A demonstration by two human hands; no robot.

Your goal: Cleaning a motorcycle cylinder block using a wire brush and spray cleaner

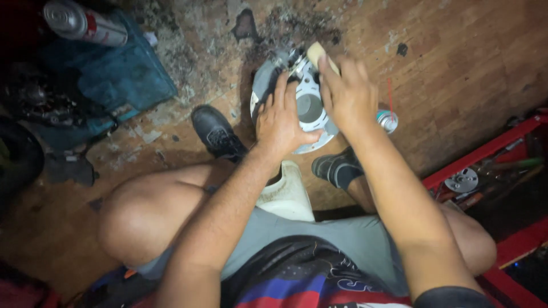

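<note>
A round silver metal part (311,108) with a hollow centre lies on the wooden floor between my feet. My left hand (281,120) rests on its left rim and holds it steady, fingers spread over the dark edge. My right hand (347,91) is closed around a tool with a pale wooden handle (317,53), whose end meets the top of the part. Its working tip is hidden behind my fingers.
A spray can (387,118) with a red straw lies just right of the part. Another spray can (85,24) rests on a blue case (123,74) at top left. A red tool tray (485,177) with a metal disc (461,180) stands at right. My black shoes (217,134) flank the part.
</note>
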